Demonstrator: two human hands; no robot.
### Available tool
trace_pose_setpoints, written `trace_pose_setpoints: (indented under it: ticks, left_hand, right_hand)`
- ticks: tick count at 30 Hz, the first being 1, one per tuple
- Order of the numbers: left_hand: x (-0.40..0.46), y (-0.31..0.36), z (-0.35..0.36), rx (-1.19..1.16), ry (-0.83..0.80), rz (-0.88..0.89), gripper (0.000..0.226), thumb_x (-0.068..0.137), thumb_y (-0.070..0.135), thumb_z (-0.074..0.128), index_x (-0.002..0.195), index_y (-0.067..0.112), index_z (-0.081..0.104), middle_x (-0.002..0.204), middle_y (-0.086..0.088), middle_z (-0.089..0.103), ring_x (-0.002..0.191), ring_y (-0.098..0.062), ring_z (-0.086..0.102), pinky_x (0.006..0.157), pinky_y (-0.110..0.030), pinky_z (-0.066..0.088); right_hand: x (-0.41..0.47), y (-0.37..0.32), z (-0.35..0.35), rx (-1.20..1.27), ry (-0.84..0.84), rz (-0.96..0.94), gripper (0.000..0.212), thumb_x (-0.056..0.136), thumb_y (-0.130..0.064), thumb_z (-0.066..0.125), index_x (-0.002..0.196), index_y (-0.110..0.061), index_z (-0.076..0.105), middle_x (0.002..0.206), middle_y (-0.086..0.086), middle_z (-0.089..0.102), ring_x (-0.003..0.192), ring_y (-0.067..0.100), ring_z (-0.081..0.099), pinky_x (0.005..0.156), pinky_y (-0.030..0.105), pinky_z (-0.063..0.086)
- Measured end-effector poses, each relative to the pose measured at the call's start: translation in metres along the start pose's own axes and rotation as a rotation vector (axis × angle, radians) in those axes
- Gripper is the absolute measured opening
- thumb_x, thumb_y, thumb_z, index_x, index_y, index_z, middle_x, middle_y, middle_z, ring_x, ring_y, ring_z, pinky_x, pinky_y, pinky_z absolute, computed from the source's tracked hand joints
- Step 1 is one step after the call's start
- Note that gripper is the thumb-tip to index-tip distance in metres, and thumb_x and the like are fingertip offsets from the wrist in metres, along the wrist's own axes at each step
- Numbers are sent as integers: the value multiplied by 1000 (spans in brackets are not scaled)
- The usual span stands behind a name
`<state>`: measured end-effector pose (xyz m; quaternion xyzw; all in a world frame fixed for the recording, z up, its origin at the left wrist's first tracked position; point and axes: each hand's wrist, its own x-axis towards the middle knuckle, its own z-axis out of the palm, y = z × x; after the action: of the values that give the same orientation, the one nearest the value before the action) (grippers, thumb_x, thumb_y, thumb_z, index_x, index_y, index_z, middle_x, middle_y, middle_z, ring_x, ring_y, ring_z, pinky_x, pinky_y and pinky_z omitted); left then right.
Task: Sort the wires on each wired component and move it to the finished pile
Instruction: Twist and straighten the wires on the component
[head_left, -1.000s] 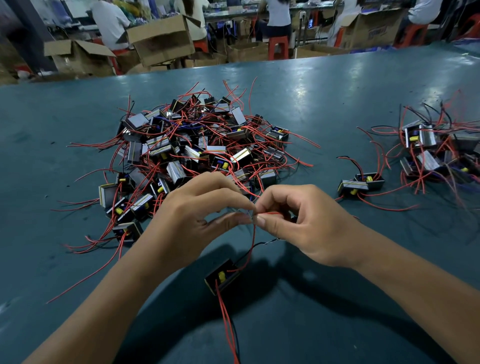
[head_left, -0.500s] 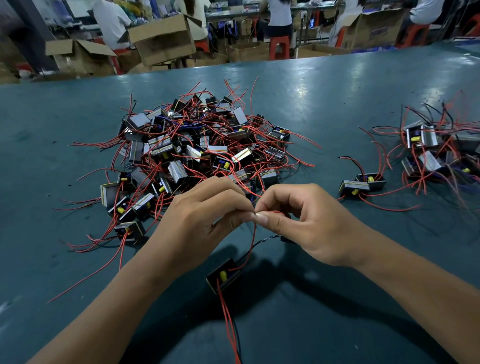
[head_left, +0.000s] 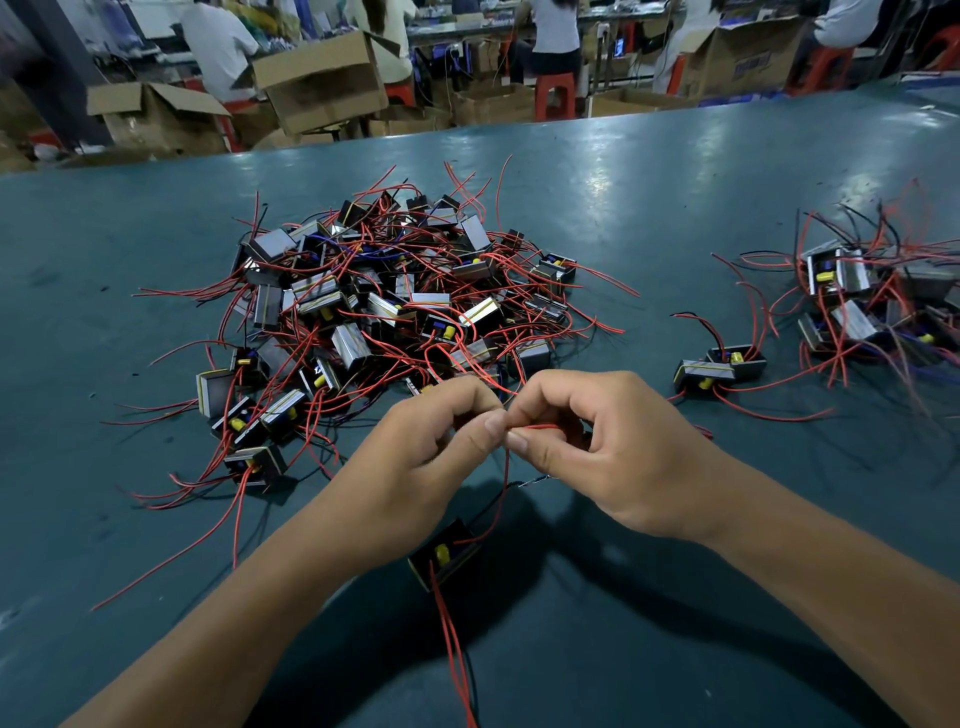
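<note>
Your left hand (head_left: 415, 457) and right hand (head_left: 613, 457) meet thumb to thumb just above the wired component (head_left: 445, 558), which hangs or rests low between your forearms; whether it touches the bench (head_left: 675, 208) cannot be told. Both grips are closed to a fine pinch: left thumb and curled forefinger on the red wire (head_left: 505, 486), right thumb and forefinger on the same wire just beside them, a short red end showing inside the right hand's curl. The other fingers of both hands are curled in.

From the pinch the red wire drops to the component, a small black block with a yellow part on its face. A thin dark wire (head_left: 530, 482) runs from it up under your right hand. Two more red leads (head_left: 457, 654) trail from the component toward the near edge of the bench.

Beyond the component, past your left hand, sits the large unsorted pile (head_left: 395, 306): many like blocks, red leads tangled and splayed outward. Right of the component and further out, two components (head_left: 719, 366) lie touching each other. Further right of those, the finished pile (head_left: 872, 306) sits near the frame edge, partly blurred.

Far beyond the component, past the bench's edge: open cardboard boxes (head_left: 322, 83), red stools (head_left: 556, 96), seated people.
</note>
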<state>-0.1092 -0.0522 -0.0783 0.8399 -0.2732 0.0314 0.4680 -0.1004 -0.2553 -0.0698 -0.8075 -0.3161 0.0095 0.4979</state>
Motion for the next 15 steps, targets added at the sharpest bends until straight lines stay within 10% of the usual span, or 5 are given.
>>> trace_pose_setpoints:
  ticks: [5,15]
  left_hand:
    - [2,0,2,-304,-22,-190,32,88,48,53,76,20,58,68,-17,35,61,-29,27,55,-43,22]
    - [0,1,3,-205,-31,-137,28,93,48,49,81,24,56,63,9,36,56,-10,30,53,-26,28]
  right_hand:
    - [2,1,0,21,-11,68,6,92,-18,69,86,-18,68,62,-2,53,58,8,43,57,35,41]
    - [5,3,2,209,-63,187,13,93,-13,65,83,-21,67,68,-8,57,65,7,47,62,23,40]
